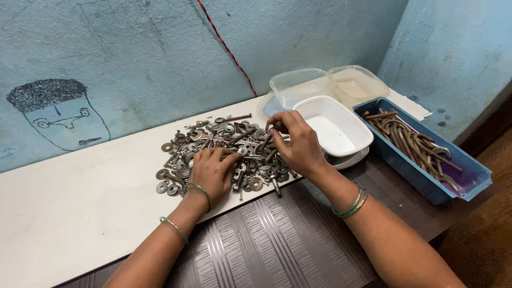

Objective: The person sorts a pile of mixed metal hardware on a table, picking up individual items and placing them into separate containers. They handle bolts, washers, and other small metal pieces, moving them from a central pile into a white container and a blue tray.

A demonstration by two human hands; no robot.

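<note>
Head view — left hand (213,169) flat on the heap of washers and bolts (226,149), grip spread; right hand (298,141) pinching one small bolt (278,126). Best lifted clear — steadying the heap, no snagging neighbours.

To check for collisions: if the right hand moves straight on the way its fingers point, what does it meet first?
Probably the heap of rusty metal bolts and washers; the right hand points left across it.

- Left hand (213,169) rests palm-down on the heap of bolts and washers (229,149).
- Right hand (297,140) pinches a small bolt (278,126) beside the white tub (333,125).
</note>
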